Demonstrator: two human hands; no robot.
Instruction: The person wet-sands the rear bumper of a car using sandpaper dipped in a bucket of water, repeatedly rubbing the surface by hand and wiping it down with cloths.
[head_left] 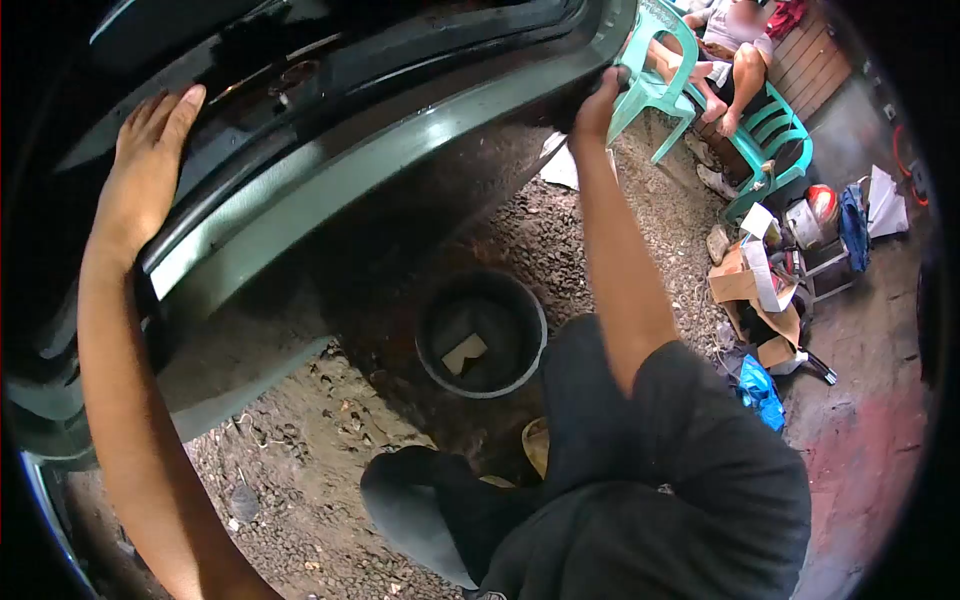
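My left hand [150,165] lies flat on the dark, glossy vehicle panel [225,130], fingers stretched out over its edge. Below it, a black rubber seal [230,170] runs along a pale green-grey painted rim [400,150]. At the rim's far right end is my right hand [597,105], its fingers curled and partly hidden. A small dark rounded thing shows at its fingertips; I cannot tell what it is. On the ground between my arms stands a black tub [535,345] with a pale flat piece [465,354] inside.
Gravel and dirt [290,480] lie under the vehicle. A green plastic chair [665,85] stands beyond my right hand, near a seated person [735,40] and another green chair [785,140]. Cardboard boxes [735,280], a blue plastic bag [760,392] and mixed items sit to the right.
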